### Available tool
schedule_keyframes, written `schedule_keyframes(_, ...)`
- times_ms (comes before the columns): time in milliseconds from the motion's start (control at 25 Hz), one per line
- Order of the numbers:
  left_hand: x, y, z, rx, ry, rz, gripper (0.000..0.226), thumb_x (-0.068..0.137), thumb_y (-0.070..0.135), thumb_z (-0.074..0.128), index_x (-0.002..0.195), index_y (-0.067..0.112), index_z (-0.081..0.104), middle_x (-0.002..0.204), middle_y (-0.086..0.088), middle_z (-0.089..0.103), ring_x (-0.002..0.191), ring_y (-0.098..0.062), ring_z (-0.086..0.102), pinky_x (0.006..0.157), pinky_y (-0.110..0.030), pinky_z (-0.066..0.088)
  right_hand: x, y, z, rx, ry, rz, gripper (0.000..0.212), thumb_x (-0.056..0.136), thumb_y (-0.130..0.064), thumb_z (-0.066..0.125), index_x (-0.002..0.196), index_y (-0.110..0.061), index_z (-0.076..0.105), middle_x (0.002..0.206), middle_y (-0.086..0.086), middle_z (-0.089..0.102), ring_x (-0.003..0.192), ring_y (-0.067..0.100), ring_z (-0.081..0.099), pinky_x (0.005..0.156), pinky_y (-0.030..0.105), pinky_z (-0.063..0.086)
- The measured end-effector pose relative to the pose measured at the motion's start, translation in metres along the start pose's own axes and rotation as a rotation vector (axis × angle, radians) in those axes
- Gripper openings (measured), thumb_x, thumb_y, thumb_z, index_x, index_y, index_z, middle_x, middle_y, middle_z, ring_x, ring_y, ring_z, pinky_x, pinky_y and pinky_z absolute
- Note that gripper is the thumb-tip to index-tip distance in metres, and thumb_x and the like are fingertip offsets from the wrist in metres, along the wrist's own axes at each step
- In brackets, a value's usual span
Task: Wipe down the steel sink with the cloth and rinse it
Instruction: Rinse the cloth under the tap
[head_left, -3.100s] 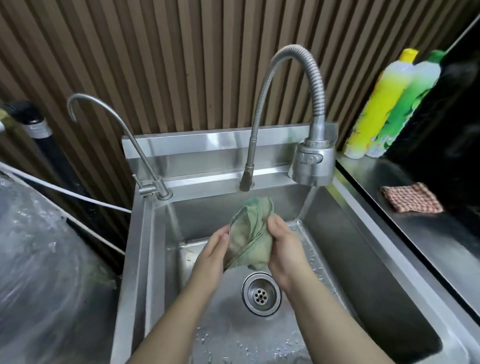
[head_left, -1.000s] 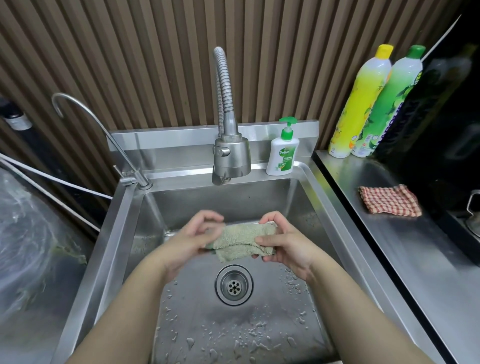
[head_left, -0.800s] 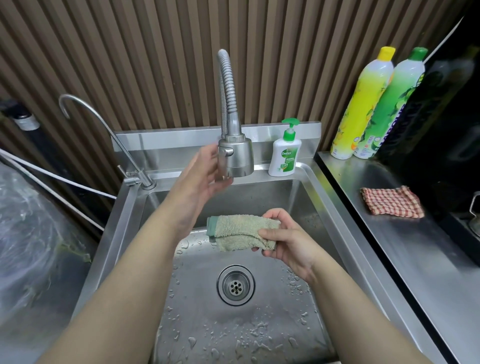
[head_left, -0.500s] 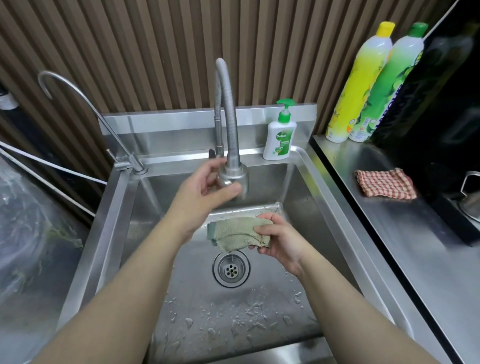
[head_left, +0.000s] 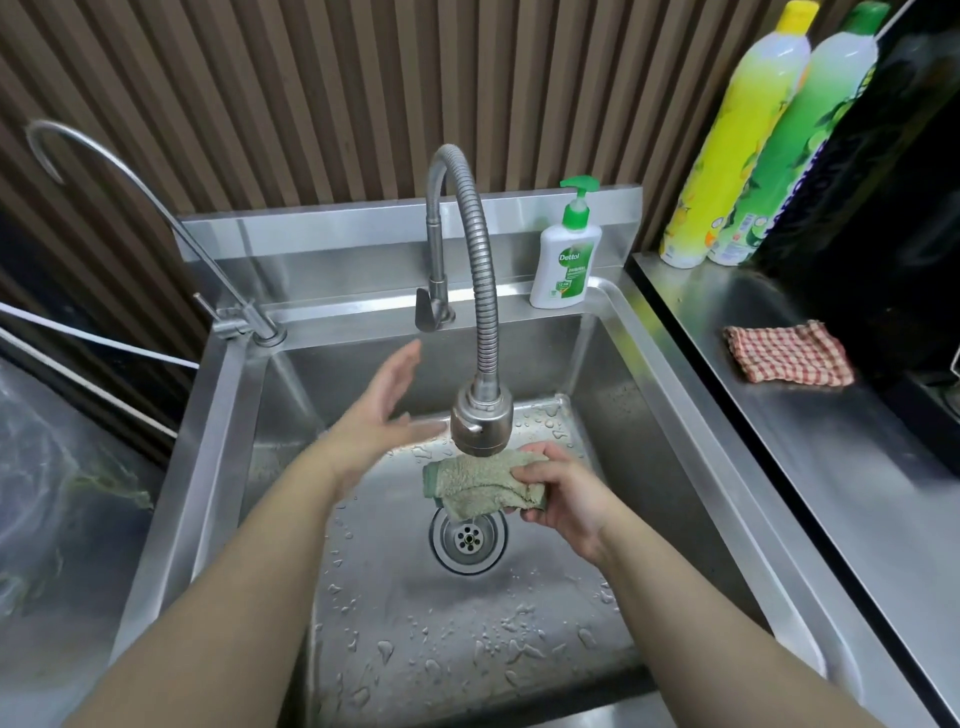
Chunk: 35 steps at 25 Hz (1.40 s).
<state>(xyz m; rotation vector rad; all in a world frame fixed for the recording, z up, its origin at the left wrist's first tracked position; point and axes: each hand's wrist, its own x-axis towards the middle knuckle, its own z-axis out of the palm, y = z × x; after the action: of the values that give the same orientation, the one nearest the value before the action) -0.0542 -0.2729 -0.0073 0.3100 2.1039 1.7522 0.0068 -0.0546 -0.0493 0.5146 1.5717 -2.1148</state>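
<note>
My right hand (head_left: 563, 493) grips a folded green cloth (head_left: 480, 483) over the drain (head_left: 467, 538) of the steel sink (head_left: 670, 410). The spray head (head_left: 481, 423) of the flexible faucet hangs directly above the cloth, almost touching it. I see no water running from it. My left hand (head_left: 384, 410) is open, fingers spread, just left of the spray head and apart from it. The faucet lever (head_left: 427, 312) sits at the base behind. Water drops cover the basin floor.
A thin curved tap (head_left: 130, 171) stands at the sink's back left corner. A soap pump bottle (head_left: 567, 254) is on the back ledge. Two tall detergent bottles (head_left: 737, 140) and a checked red cloth (head_left: 787, 356) rest on the right counter. Plastic sheeting lies left.
My left hand let go of the cloth, took the spray head and pulled it down over the cloth, then released it. It now hovers open beside the head. The right hand kept the cloth.
</note>
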Motion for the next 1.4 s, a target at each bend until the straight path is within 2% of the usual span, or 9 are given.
schedule_keyframes(160, 0.071, 0.004, -0.014, -0.022, 0.532, -0.123, 0.059, 0.080, 0.034, 0.069, 0.131, 0.026, 0.041, 0.132, 0.003, 0.047, 0.116, -0.017, 0.048, 0.099, -0.038, 0.041, 0.005, 0.001, 0.006, 0.058, -0.017, -0.018, 0.021, 0.082, 0.004, 0.054, 0.094, -0.014, 0.054, 0.079, 0.003, 0.062, 0.069, 0.014, 0.061, 0.054, 0.023, 0.049)
schedule_keyframes(280, 0.111, 0.004, -0.008, 0.112, 0.528, -0.181, 0.059, 0.075, 0.049, 0.069, 0.123, 0.022, 0.048, 0.118, 0.002, 0.053, 0.104, -0.017, 0.052, 0.083, -0.032, 0.043, 0.007, 0.003, 0.012, 0.088, -0.030, -0.022, 0.019, 0.085, 0.003, 0.053, 0.098, -0.011, 0.056, 0.080, 0.004, 0.064, 0.066, 0.011, 0.065, 0.053, 0.021, 0.051)
schedule_keyframes(520, 0.140, -0.011, -0.021, 0.078, 0.570, -0.126, 0.027, 0.067, 0.042, 0.074, 0.078, 0.024, 0.057, 0.091, -0.001, 0.067, 0.087, -0.020, 0.066, 0.083, -0.042, 0.055, 0.002, 0.006, 0.010, 0.092, 0.031, 0.000, 0.012, 0.092, -0.010, 0.052, 0.104, -0.012, 0.055, 0.081, 0.001, 0.063, 0.063, 0.007, 0.064, 0.051, 0.019, 0.050)
schedule_keyframes(680, 0.141, -0.013, -0.021, -0.087, 0.643, -0.139, 0.030, 0.075, 0.033, 0.071, 0.061, 0.019, 0.048, 0.085, -0.007, 0.068, 0.086, -0.024, 0.070, 0.078, -0.040, 0.057, 0.005, 0.012, 0.010, 0.117, 0.083, 0.011, 0.013, 0.092, -0.012, 0.053, 0.105, -0.013, 0.054, 0.086, 0.002, 0.064, 0.075, 0.013, 0.063, 0.057, 0.024, 0.052)
schedule_keyframes(800, 0.141, -0.011, -0.021, -0.281, 0.600, -0.206, 0.019, 0.084, 0.028, 0.066, 0.084, 0.010, 0.060, 0.100, -0.011, 0.070, 0.086, -0.020, 0.070, 0.077, -0.030, 0.058, 0.007, 0.012, 0.015, 0.090, 0.148, -0.001, 0.012, 0.090, -0.015, 0.058, 0.092, -0.018, 0.046, 0.079, -0.002, 0.060, 0.069, 0.011, 0.059, 0.056, 0.023, 0.048)
schedule_keyframes(920, 0.127, -0.004, -0.022, -0.264, 0.500, -0.236, 0.043, 0.085, 0.033, 0.064, 0.117, 0.007, 0.054, 0.113, -0.012, 0.065, 0.094, -0.021, 0.066, 0.073, -0.028, 0.056, 0.007, 0.011, 0.016, 0.004, 0.170, -0.008, 0.015, 0.090, -0.019, 0.058, 0.083, -0.020, 0.046, 0.071, -0.005, 0.058, 0.061, 0.007, 0.055, 0.056, 0.022, 0.040)
schedule_keyframes(1040, 0.086, -0.006, -0.012, -0.223, 0.473, -0.242, 0.042, 0.088, 0.039, 0.058, 0.119, 0.012, 0.050, 0.116, -0.009, 0.059, 0.096, -0.021, 0.063, 0.079, -0.030, 0.054, 0.004, 0.011, 0.017, 0.014, 0.115, -0.024, 0.013, 0.091, -0.018, 0.056, 0.082, -0.020, 0.046, 0.072, -0.004, 0.056, 0.060, 0.007, 0.053, 0.055, 0.021, 0.039)
schedule_keyframes(1240, -0.006, -0.052, 0.015, -0.446, 0.086, -0.514, 0.055, 0.094, 0.053, 0.033, 0.119, 0.010, 0.057, 0.118, -0.017, 0.061, 0.102, -0.028, 0.058, 0.087, -0.040, 0.046, 0.000, 0.007, 0.022, 0.057, -0.037, -0.060, 0.012, 0.094, -0.015, 0.050, 0.083, -0.019, 0.045, 0.077, -0.001, 0.058, 0.065, 0.008, 0.059, 0.050, 0.017, 0.048)
schedule_keyframes(1400, -0.044, -0.057, 0.022, -0.670, 0.073, -0.438, 0.049, 0.089, 0.045, 0.046, 0.117, 0.008, 0.058, 0.112, -0.014, 0.067, 0.103, -0.027, 0.064, 0.086, -0.039, 0.053, 0.000, 0.003, 0.026, 0.069, -0.084, -0.071, 0.011, 0.094, -0.016, 0.050, 0.085, -0.019, 0.046, 0.079, 0.000, 0.057, 0.068, 0.011, 0.057, 0.058, 0.021, 0.049)
